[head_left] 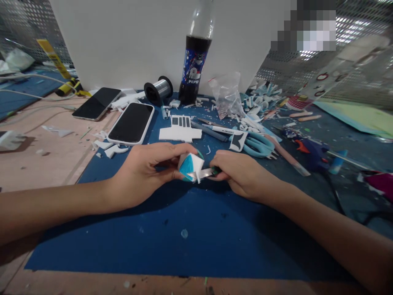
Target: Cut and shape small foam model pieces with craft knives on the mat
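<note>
Between the thumb and fingers of my left hand (pixel 153 168) is a small white foam piece (pixel 190 164) with a bright blue patch on its side. My right hand (pixel 235 170) is closed around a craft knife (pixel 206 173); its short metal blade touches the foam at the lower right, and its handle is mostly hidden in my fist. A thin sliver of white foam stands out beside the blade. Just beyond my hands lie a white foam cutout (pixel 179 134) with dark rectangles and a small white piece (pixel 238 141) with a dark shape.
Blue-handled scissors (pixel 259 144) lie behind my right hand. Two phones, one white-edged (pixel 131 123) and one dark (pixel 97 103), rest at the left. A wire spool (pixel 159 90) and Pepsi bottle (pixel 194 69) stand behind. Foam scraps (pixel 260 100) and a glue gun (pixel 313 153) are right.
</note>
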`<state>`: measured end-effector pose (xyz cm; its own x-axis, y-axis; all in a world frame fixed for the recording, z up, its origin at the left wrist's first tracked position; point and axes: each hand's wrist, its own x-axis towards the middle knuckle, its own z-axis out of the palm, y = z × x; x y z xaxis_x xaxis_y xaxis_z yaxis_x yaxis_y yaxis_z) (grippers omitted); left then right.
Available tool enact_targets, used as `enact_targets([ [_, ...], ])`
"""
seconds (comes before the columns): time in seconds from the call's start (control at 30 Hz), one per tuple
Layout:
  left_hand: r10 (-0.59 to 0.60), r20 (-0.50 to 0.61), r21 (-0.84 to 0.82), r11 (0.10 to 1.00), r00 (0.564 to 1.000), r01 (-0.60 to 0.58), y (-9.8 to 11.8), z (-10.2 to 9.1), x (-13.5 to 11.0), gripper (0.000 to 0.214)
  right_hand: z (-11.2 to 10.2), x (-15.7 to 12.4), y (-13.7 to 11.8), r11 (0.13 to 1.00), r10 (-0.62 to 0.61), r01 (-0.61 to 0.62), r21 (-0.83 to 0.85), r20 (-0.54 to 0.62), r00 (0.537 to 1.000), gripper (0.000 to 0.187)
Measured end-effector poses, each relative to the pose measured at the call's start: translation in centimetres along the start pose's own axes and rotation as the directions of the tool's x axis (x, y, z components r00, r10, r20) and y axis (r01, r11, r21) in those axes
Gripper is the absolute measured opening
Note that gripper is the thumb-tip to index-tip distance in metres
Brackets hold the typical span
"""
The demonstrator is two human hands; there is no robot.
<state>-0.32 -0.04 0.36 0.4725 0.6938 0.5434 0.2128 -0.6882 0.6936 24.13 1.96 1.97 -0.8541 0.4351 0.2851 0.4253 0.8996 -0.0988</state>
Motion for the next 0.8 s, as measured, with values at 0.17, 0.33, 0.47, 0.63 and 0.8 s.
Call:
enact_targets([
  [0.17, -0.008, 0.002, -0.013, 1.0, 1.0, 0.008, 0.05, 0.0, -0.09, 0.023, -0.08, -0.08, 0.35, 1.0, 0.004, -0.004, 0.025, 0.007, 1.0, 0.024],
  [0.33, -0.061, 0.03, -0.114, 0.991, 0.998, 0.064, 0.39, -0.13, -0.01, 0.042, -0.22, 0.01, 0.19, 0.997, 0.058, -0.059, 0.05, 0.021, 0.998, 0.023],
  [0.47, -0.069, 0.012, -0.143, 0.987, 0.998, 0.07, 0.19, -0.12, 0.01, 0.037, -0.16, 0.0, 0.11, 0.996, 0.054, -0.058, 0.066, 0.068, 0.996, 0.024],
  [0.63, -0.017, -0.03, -0.147, 0.989, 0.999, 0.013, -0.06, -0.01, 0.11, 0.032, 0.16, 0.03, 0.03, 1.0, 0.02, -0.02, 0.003, -0.01, 1.0, 0.024],
  [0.8, -0.024, -0.024, -0.225, 0.974, 0.999, 0.018, 0.01, 0.01, 0.1, 0.032, 0.1, 0.21, -0.27, 1.0, 0.008, -0.008, -0.026, -0.007, 1.0, 0.026],
])
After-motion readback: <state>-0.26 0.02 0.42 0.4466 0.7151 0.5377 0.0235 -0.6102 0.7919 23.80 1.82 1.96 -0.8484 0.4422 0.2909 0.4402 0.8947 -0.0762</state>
